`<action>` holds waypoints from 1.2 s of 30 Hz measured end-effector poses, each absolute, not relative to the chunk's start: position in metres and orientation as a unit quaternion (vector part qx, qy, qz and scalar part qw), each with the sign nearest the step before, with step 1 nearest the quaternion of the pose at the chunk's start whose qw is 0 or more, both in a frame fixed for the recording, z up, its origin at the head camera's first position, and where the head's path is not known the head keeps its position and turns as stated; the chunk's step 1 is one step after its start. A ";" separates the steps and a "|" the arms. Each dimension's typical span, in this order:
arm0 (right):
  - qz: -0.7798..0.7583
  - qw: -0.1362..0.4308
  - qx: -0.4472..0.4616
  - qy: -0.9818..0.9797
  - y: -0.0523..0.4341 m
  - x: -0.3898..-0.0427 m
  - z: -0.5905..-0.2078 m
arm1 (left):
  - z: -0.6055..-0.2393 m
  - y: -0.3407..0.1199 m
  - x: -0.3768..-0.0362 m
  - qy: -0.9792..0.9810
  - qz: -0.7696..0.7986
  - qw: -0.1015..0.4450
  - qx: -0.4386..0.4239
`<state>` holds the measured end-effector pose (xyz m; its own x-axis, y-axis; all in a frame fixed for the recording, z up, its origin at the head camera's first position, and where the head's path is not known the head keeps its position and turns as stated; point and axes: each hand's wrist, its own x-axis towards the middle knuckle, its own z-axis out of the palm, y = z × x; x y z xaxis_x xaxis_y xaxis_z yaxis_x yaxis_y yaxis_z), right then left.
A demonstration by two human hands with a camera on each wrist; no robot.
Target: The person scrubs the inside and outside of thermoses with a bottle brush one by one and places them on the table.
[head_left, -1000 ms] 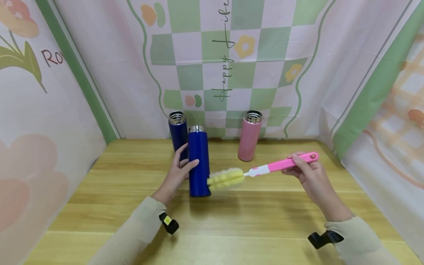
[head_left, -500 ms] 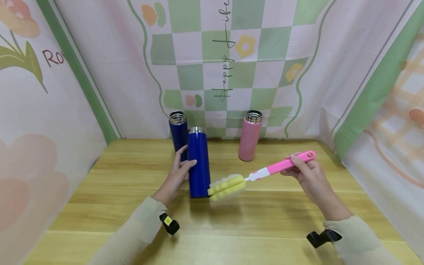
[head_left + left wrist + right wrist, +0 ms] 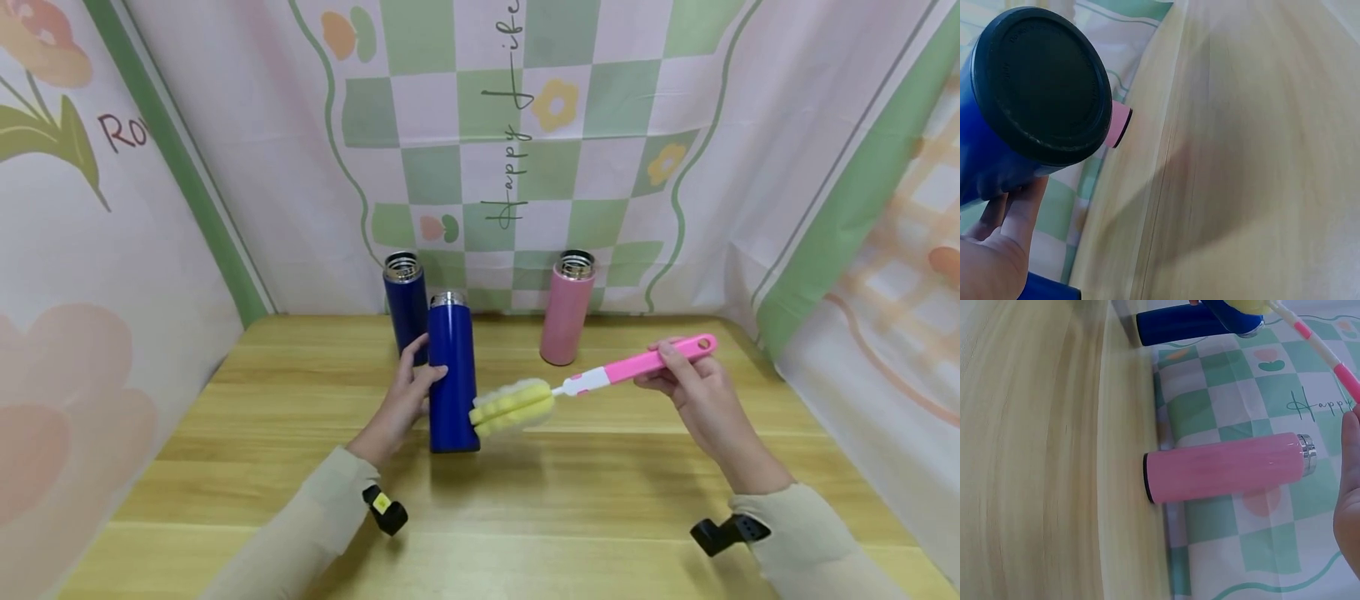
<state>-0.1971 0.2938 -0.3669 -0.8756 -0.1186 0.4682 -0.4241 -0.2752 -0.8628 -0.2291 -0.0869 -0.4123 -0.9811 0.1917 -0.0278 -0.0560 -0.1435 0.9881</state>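
Note:
My left hand (image 3: pixel 401 404) grips a blue thermos bottle (image 3: pixel 452 379) round its side, lidless with its steel mouth upward. The left wrist view shows its black base (image 3: pixel 1044 87) lifted over the wood. My right hand (image 3: pixel 701 408) pinches the pink handle (image 3: pixel 652 360) of a bottle brush. The yellow sponge head (image 3: pixel 517 406) of that brush points left and meets the lower right side of the blue bottle in the head view. Behind the left hand stands a second, darker blue bottle (image 3: pixel 405 304), partly hidden. A pink bottle (image 3: pixel 566 317) stands farther right, its steel mouth uncovered.
All this is over a wooden table (image 3: pixel 585 508). A checked green and white curtain (image 3: pixel 487 175) hangs behind its back edge, with printed fabric at both sides. A black wrist camera (image 3: pixel 386 510) sits on the left sleeve, another (image 3: pixel 727 533) on the right.
The brush head dipped, then rose again along the lower side of the blue bottle. The bottle has come slightly lower and nearer in the head view; both grips are unchanged.

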 end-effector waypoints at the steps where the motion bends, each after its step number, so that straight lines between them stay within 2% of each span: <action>1: 0.765 0.102 0.225 -0.595 0.294 -0.197 -0.366 | -0.412 -0.086 -0.229 0.652 0.752 0.084 0.052; 27: 0.771 0.170 0.181 -0.587 0.291 -0.199 -0.357 | -0.416 -0.085 -0.229 0.717 0.683 0.127 0.060; 36: 0.793 0.193 0.187 -0.546 0.292 -0.200 -0.357 | -0.415 -0.086 -0.230 0.725 0.679 0.080 0.082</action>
